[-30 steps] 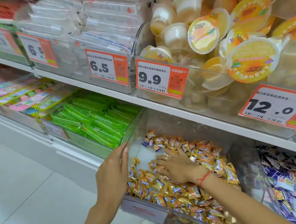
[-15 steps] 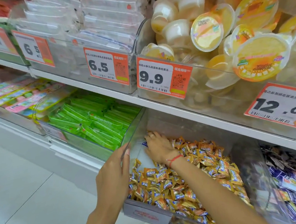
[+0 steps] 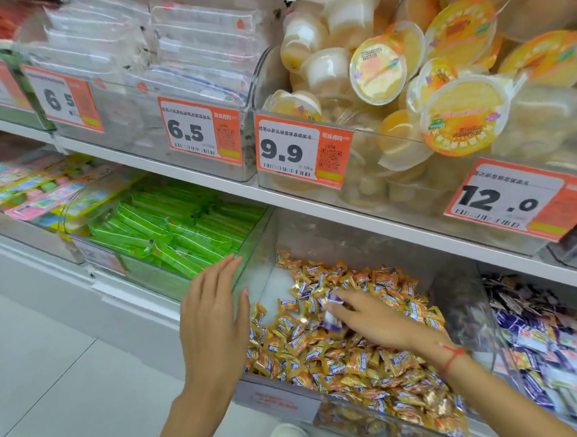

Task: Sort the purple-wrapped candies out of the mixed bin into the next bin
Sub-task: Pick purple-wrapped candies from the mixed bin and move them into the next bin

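1. The mixed bin (image 3: 276, 401), a clear plastic tray on the lower shelf, held a heap of orange-and-gold wrapped candies (image 3: 323, 349) piled toward its right side.
2. One purple-and-white wrapped candy (image 3: 331, 312) sat above the heap, pinched in a hand.
3. The next bin (image 3: 471, 308), clear-walled, stood directly to the right and held purple-wrapped candies (image 3: 541, 344).
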